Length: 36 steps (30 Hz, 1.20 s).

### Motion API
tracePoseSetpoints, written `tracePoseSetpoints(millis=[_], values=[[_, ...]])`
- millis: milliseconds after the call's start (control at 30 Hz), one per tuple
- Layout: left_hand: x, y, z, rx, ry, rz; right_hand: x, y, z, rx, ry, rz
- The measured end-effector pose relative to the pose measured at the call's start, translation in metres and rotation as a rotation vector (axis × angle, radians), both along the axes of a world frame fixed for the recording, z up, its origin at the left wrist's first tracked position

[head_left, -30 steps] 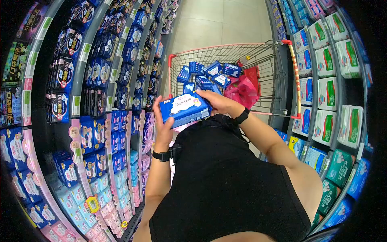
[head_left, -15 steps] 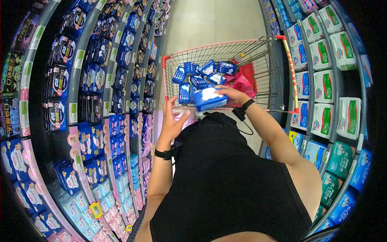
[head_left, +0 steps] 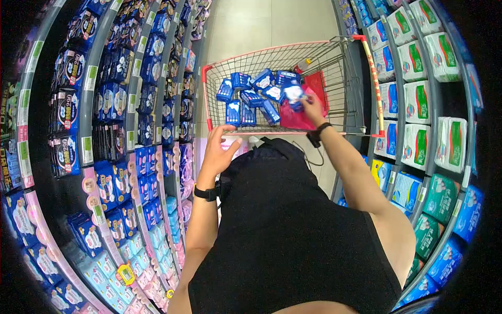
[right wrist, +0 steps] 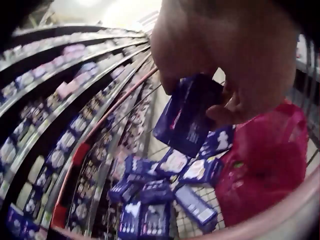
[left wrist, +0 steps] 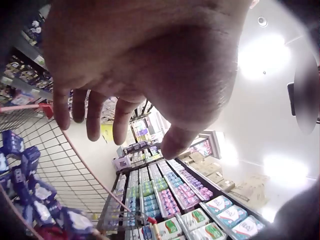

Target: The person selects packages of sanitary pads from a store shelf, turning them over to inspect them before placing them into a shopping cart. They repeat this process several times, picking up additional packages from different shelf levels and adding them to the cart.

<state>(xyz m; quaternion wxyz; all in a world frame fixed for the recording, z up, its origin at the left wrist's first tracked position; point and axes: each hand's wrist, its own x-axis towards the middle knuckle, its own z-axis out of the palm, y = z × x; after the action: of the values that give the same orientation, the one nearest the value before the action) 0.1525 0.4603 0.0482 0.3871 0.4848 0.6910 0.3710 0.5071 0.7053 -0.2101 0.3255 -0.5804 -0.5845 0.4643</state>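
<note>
My right hand (head_left: 312, 109) reaches over the cart and pinches a blue pack of sanitary pads (right wrist: 187, 117) between thumb and fingers, above the other packs. Below it, several similar blue packs (head_left: 251, 98) lie in a loose heap in the wire shopping cart (head_left: 334, 118). Beside them is a pink-red plastic bag (right wrist: 265, 165), partly behind the right hand and its pack in the head view. My left hand (head_left: 217, 154) hovers at the cart's near corner, thumb and fingers spread, with nothing in its grasp.
Shelves of blue and black packs (head_left: 112, 99) line the left side. White and green packs (head_left: 417, 146) fill the right shelves. A bottle with a yellow cap (head_left: 303, 65) lies in the cart. Tiled floor (head_left: 272, 23) runs beyond it.
Both hands held the pack in front of the body; the left hand let go. The right hand carried the pack forward and rightward over the cart. The left hand moved slightly toward the cart rim.
</note>
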Motion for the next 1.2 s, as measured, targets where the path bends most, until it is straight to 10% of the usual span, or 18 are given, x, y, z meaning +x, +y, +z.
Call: tracePoseSetpoints(millis=[133,267,667,933,1200], values=[[-0.006,0.008,0.015,0.037,0.044,-0.029,-0.099,-0.051,0.01,-0.475,-0.121,0.686],[-0.022,-0.002,0.02,0.08,-0.003,-0.062,-0.158,-0.083,0.007,0.137,-0.455,1.245],[-0.054,-0.094,0.025,0.012,-0.25,0.003,-0.128,-0.074,-0.027,-0.321,-0.543,0.866],[-0.092,-0.125,0.046,0.132,-0.253,-0.072,-0.163,-0.093,-0.033,-0.073,-0.741,0.862],[-0.131,-0.181,0.046,0.179,-0.313,-0.008,-0.339,-0.039,0.084,0.149,-0.512,1.331]])
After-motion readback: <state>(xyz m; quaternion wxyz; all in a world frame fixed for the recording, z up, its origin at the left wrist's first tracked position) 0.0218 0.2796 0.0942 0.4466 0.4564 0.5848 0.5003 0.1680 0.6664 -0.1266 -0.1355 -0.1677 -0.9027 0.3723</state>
